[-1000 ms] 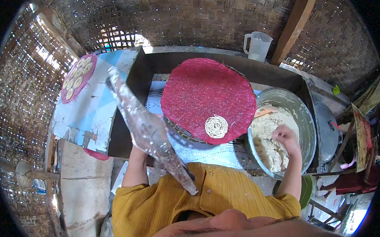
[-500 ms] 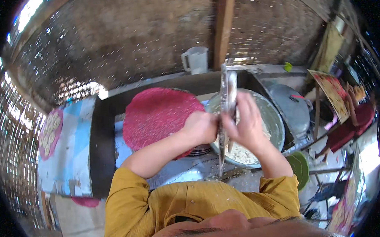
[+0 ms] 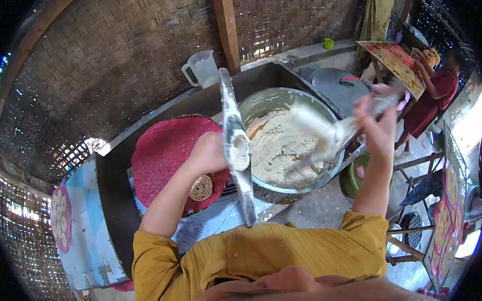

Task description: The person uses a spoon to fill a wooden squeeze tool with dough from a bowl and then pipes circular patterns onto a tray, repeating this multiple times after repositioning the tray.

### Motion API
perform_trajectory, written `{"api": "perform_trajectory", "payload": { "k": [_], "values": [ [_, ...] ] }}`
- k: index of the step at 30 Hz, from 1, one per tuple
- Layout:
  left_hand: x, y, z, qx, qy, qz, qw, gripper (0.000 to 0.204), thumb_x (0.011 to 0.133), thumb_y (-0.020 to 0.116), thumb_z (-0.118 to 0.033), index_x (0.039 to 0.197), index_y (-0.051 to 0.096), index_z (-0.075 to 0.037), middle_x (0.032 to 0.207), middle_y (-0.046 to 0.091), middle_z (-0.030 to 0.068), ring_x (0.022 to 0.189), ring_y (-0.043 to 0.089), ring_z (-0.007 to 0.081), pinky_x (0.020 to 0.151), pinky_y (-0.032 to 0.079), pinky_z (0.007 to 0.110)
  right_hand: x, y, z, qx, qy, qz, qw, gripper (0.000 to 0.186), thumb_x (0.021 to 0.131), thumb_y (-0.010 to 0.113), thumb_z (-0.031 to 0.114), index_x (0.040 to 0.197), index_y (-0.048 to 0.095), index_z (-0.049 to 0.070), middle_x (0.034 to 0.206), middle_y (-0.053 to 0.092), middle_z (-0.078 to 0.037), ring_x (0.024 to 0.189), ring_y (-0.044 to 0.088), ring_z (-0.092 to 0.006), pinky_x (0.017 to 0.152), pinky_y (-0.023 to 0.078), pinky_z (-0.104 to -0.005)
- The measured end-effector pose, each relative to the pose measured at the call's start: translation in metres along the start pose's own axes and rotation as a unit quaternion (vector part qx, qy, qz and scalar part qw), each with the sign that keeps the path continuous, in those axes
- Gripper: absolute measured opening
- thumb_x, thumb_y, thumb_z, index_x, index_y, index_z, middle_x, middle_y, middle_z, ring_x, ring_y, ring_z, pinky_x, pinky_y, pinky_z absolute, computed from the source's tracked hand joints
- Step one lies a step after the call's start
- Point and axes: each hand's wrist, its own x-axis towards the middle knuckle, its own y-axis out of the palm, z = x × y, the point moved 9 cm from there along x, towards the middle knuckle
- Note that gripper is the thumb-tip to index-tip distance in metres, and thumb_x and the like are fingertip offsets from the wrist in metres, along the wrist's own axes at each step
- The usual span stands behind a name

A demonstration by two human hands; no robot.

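Note:
My left hand (image 3: 207, 152) is closed round a long, flour-dusted press board (image 3: 243, 183) with a round cup of pale dough (image 3: 241, 150) at its middle. Out to the right, my right hand (image 3: 375, 121) grips a blurred press plunger (image 3: 333, 130), a handled bar with a whitish cylinder. Below the plunger, a large basin (image 3: 273, 101) holds crumbly pale dough (image 3: 270, 157), and an orange piece (image 3: 257, 127) leans in it. Under my left hand lies a round magenta mat (image 3: 160, 158), with one coiled nest of pale strands (image 3: 201, 188) on it.
A clear jug (image 3: 204, 68) stands by the woven wall. Right of the basin are a grey lid (image 3: 335, 84) and a green tub (image 3: 351, 179). Several nests lie on a pink mat (image 3: 60, 218) at far left. Another person (image 3: 440, 94) works at a tilted board (image 3: 392, 63).
My hands were together on the upright press; now they are apart. My right hand has swung rightward with the plunger. A nest of strands now shows on the magenta mat.

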Motion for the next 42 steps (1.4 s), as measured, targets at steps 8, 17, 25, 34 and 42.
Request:
{"api": "perform_trajectory", "payload": {
  "k": [8,17,25,34,42],
  "values": [
    [0.022,-0.030,-0.006,-0.697,0.241,-0.188,0.649,0.026,0.069,0.064,-0.004,0.093,0.055,-0.011,0.098,0.053,0.0075,0.103,0.049,0.0282,0.087,0.040,0.045,-0.045,0.066,-0.102,0.430,0.113,-0.161,0.881,0.024,0.082,0.052,0.009,0.101,0.037,0.010,0.090,0.053,-0.008,0.080,0.051,-0.0174,0.064,0.044,-0.0297],
    [-0.035,-0.065,0.051,-0.578,0.129,-0.321,0.739,0.035,0.076,0.064,-0.020,0.103,0.047,-0.006,0.098,0.048,0.0054,0.085,0.057,0.0268,0.071,0.048,0.036,-0.107,0.074,-0.271,-0.587,0.186,0.406,0.675,0.037,0.076,0.051,0.021,0.110,0.048,0.009,0.101,0.052,-0.018,0.095,0.053,-0.0304,0.078,0.044,-0.0400],
    [-0.064,-0.054,0.054,-0.685,0.132,-0.198,0.688,0.023,0.073,0.060,-0.004,0.093,0.051,0.003,0.093,0.051,0.0086,0.077,0.059,0.0235,0.055,0.052,0.029,-0.039,0.042,-0.253,-0.661,0.042,0.423,0.618,0.014,0.074,0.048,0.011,0.078,0.060,0.005,0.084,0.061,-0.011,0.074,0.061,-0.0264,0.059,0.049,-0.0372],
    [-0.070,-0.037,0.061,-0.543,0.084,-0.221,0.806,0.045,0.061,0.071,-0.005,0.098,0.046,-0.006,0.088,0.050,0.0032,0.080,0.058,0.0176,0.069,0.050,0.032,-0.036,0.058,-0.303,-0.648,-0.047,0.419,0.635,0.021,0.069,0.052,0.013,0.087,0.061,0.014,0.074,0.062,-0.010,0.069,0.061,-0.0252,0.058,0.048,-0.0378],
    [-0.069,-0.016,0.057,-0.429,0.100,-0.129,0.888,0.050,0.062,0.070,0.000,0.103,0.045,-0.011,0.093,0.048,0.0026,0.082,0.058,0.0161,0.068,0.052,0.031,-0.067,0.072,-0.311,-0.576,0.024,0.447,0.684,0.017,0.063,0.056,0.013,0.079,0.062,0.010,0.076,0.061,-0.011,0.075,0.059,-0.0294,0.066,0.048,-0.0388]
  ]
}}
